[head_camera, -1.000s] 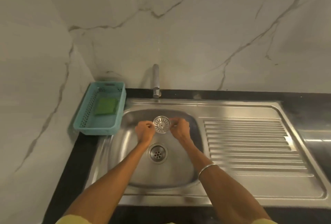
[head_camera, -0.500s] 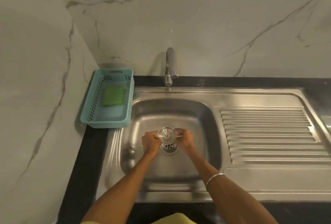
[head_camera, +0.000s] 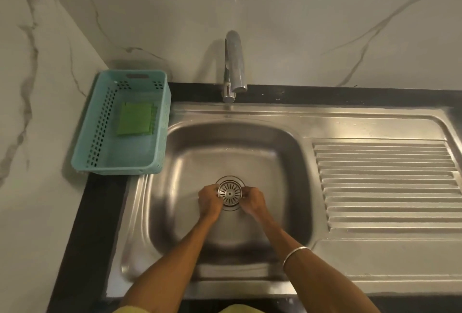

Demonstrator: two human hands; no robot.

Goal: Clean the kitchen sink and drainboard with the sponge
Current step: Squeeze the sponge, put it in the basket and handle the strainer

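A round metal drain strainer [head_camera: 229, 193] sits over the drain hole at the bottom of the stainless steel sink [head_camera: 232, 152]. My left hand [head_camera: 209, 200] pinches its left rim and my right hand [head_camera: 253, 200] pinches its right rim. A green sponge [head_camera: 135, 122] lies flat inside a teal plastic basket [head_camera: 100, 135] to the left of the basin, apart from both hands. The ribbed drainboard [head_camera: 385, 182] stretches to the right of the basin.
A chrome tap [head_camera: 233, 65] stands behind the basin with its spout over the back rim. Marble walls close the back and the left side. A black counter [head_camera: 85, 225] frames the sink, and a metal bangle [head_camera: 295, 255] circles my right wrist.
Both hands have lowered the strainer from near the back of the basin down onto the drain hole. The camera view has shifted so the sink sits lower and closer.
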